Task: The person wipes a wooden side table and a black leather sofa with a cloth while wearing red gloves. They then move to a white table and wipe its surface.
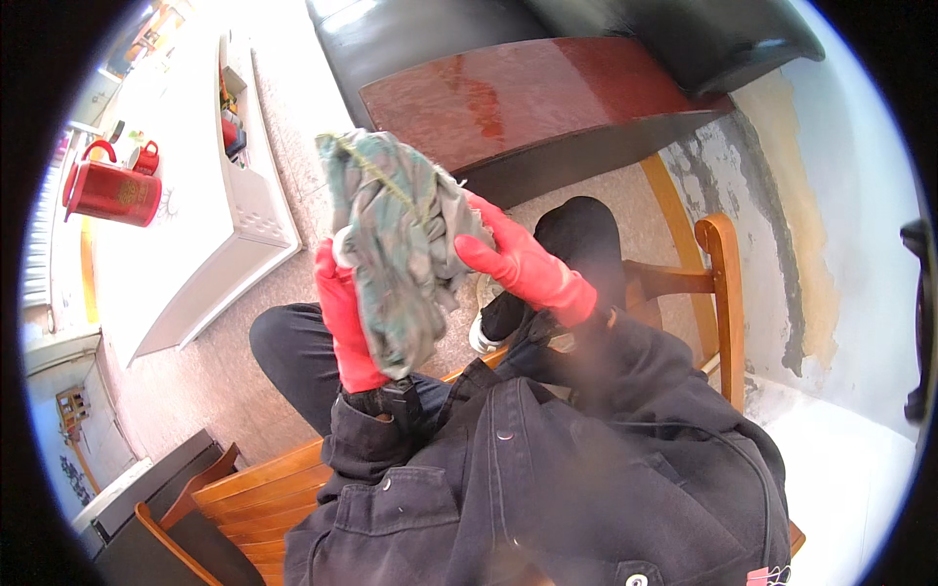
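A crumpled camouflage cloth (399, 220) in green, grey and brown hangs bunched in front of my lap. Both of my hands wear red gloves. My left hand (344, 322) grips the cloth along its left lower side. By the left fingertips shows a small white rounded thing (343, 247), and I cannot tell what it is. My right hand (524, 260) holds the cloth's right edge, thumb on the near side and the other fingers partly hidden behind the fabric.
Beyond the cloth stands a low reddish-brown table (440, 110) with a shiny streak, beside a black sofa (432, 29). At left, a white table (198, 242) carries a red kettle (117, 192) and a red mug (145, 157). A wooden armrest (722, 308) is at my right, near a peeling wall (791, 220).
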`<action>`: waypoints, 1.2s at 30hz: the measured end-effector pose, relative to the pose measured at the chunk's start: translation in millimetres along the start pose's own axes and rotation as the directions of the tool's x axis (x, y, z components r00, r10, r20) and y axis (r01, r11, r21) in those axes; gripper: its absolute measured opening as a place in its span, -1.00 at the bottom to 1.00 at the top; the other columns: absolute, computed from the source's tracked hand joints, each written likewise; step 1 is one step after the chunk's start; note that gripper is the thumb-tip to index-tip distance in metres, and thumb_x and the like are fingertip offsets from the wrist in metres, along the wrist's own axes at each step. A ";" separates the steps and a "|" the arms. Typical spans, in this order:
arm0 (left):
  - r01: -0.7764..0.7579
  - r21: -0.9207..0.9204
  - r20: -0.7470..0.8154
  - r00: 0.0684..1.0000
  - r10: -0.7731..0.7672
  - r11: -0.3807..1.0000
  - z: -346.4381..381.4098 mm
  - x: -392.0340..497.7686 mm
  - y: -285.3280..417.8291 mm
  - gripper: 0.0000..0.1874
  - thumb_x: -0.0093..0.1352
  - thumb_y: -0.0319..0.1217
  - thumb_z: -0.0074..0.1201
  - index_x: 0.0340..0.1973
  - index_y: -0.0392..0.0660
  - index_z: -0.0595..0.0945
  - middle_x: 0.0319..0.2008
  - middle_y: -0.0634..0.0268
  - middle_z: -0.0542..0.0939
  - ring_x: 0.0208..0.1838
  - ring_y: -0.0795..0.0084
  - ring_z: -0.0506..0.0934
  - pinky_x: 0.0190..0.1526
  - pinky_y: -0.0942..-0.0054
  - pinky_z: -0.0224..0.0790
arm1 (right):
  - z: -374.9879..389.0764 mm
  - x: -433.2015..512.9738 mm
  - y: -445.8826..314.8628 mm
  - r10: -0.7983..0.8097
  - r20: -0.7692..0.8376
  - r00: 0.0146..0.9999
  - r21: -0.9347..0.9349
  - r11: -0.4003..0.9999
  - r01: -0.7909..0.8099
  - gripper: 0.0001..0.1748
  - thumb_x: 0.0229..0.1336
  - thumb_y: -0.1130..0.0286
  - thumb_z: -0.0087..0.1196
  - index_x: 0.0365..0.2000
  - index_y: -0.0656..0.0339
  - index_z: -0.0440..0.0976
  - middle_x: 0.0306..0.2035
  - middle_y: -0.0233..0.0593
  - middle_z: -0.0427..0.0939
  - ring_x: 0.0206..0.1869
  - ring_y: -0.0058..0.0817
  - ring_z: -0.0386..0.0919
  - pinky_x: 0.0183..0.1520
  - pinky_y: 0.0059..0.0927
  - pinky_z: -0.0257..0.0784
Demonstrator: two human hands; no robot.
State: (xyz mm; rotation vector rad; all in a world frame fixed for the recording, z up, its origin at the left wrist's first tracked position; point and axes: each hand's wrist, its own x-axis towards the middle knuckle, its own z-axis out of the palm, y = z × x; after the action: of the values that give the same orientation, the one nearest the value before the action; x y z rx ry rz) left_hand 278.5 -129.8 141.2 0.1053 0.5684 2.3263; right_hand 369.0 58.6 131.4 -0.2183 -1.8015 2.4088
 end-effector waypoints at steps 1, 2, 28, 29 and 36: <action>0.049 -0.149 0.141 0.990 -0.028 0.988 0.2 4.2 -4.6 -0.36 0.63 0.03 -0.18 0.38 -0.25 0.45 0.27 0.12 0.58 0.30 0.22 0.54 0.40 0.18 0.34 | 3.5 1.2 -2.0 -0.018 0.010 1.000 0.075 0.997 0.017 -0.18 0.28 0.16 0.38 0.40 0.25 0.29 0.26 -0.24 0.51 0.29 -0.52 0.41 0.39 -0.36 0.31; 0.027 -0.070 0.106 0.994 -0.019 0.997 0.5 6.9 -13.4 -0.37 0.63 0.00 -0.13 0.40 -0.22 0.42 0.26 0.16 0.58 0.29 0.26 0.55 0.40 0.25 0.34 | 3.9 5.2 -3.9 -0.012 0.024 1.000 0.070 0.997 0.010 -0.19 0.26 0.17 0.39 0.39 0.25 0.30 0.24 -0.25 0.53 0.27 -0.53 0.43 0.36 -0.37 0.34; -0.160 0.279 0.101 0.985 0.137 0.947 -54.8 4.9 60.9 -0.37 0.53 -0.07 0.17 0.37 -0.20 0.44 0.23 0.10 0.57 0.16 0.26 0.62 0.25 0.13 0.46 | -82.9 -0.1 -111.0 -0.330 -0.594 0.734 -0.202 0.944 0.261 -0.58 0.42 0.45 -0.07 0.19 0.27 0.54 0.10 -0.01 0.66 0.12 -0.29 0.64 0.25 -0.34 0.51; -0.196 0.062 0.211 0.961 0.180 0.979 -57.9 5.7 62.2 -0.27 0.56 0.01 0.09 0.46 -0.20 0.32 0.32 0.06 0.50 0.27 0.19 0.57 0.36 0.02 0.38 | -87.3 0.1 -105.9 -0.316 -0.616 0.721 -0.192 0.948 0.252 -0.58 0.43 0.45 -0.09 0.19 0.27 0.54 0.10 0.01 0.66 0.12 -0.29 0.64 0.25 -0.34 0.51; -0.199 0.694 -0.369 0.727 0.579 0.692 -105.9 13.3 110.7 -0.37 0.62 -0.06 -0.02 0.43 -0.24 0.37 0.38 0.05 0.48 0.38 0.18 0.46 0.44 0.13 0.28 | -112.7 -1.0 -107.0 -0.224 -0.477 0.850 -0.048 0.972 0.229 -0.43 0.41 0.47 -0.10 0.40 0.23 0.35 0.21 -0.04 0.58 0.20 -0.26 0.59 0.34 -0.25 0.46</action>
State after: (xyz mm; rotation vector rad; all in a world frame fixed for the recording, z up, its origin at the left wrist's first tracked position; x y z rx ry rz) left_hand 173.1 -230.6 92.4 -0.1956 1.7873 2.4855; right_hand 392.9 194.6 202.7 -0.5202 -1.4897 1.9744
